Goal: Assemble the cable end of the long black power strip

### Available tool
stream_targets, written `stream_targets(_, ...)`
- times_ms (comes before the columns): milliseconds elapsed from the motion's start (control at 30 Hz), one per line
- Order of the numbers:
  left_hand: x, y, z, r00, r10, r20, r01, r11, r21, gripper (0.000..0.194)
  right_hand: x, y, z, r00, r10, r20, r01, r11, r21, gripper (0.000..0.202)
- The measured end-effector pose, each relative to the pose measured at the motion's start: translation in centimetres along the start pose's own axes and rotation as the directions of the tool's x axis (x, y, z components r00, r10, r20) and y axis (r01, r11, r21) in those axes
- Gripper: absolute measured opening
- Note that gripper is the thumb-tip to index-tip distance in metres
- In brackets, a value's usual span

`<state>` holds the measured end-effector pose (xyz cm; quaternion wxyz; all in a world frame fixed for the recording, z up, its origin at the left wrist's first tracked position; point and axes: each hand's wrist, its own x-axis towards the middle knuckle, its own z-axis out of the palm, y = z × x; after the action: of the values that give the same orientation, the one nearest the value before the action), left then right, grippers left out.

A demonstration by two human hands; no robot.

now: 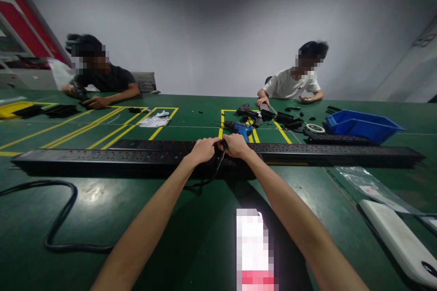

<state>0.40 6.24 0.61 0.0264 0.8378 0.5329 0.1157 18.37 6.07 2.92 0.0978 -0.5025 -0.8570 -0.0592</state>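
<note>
Two long black power strips lie across the green table, one [102, 157] reaching to the left and the other [341, 152] to the right. Over the place where they overlap, my left hand [204, 150] and my right hand [235, 145] meet with their fingers closed. A black cable [220, 163] hangs from between the fingertips and curves down in front of the strips. My right hand is closed on this cable near its end. What my left fingertips pinch is too small to make out.
A blue drill [241, 129] and black parts lie behind the strips. At right are a blue bin [363, 125], tape roll [315, 128] and white device [396, 241]. A lit phone [254, 245] lies in front; a cable [61, 218] loops left. Two people sit opposite.
</note>
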Motion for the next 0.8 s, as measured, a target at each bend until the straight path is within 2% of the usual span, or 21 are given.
stream_targets(400, -0.09, 0.12, -0.14, 1.0, -0.018, -0.006, 0.018, 1.0, 0.02, 0.047, 0.52, 0.28, 0.19, 0.999, -0.047, -0.015, 0.046, 0.998, -0.05, 0.041)
stream_targets(800, -0.03, 0.07, -0.14, 1.0, -0.017, -0.01, 0.017, 1.0, 0.015, 0.046, 0.31, -0.27, -0.31, 1.0, -0.031, 0.003, 0.031, 0.995, -0.1, 0.038)
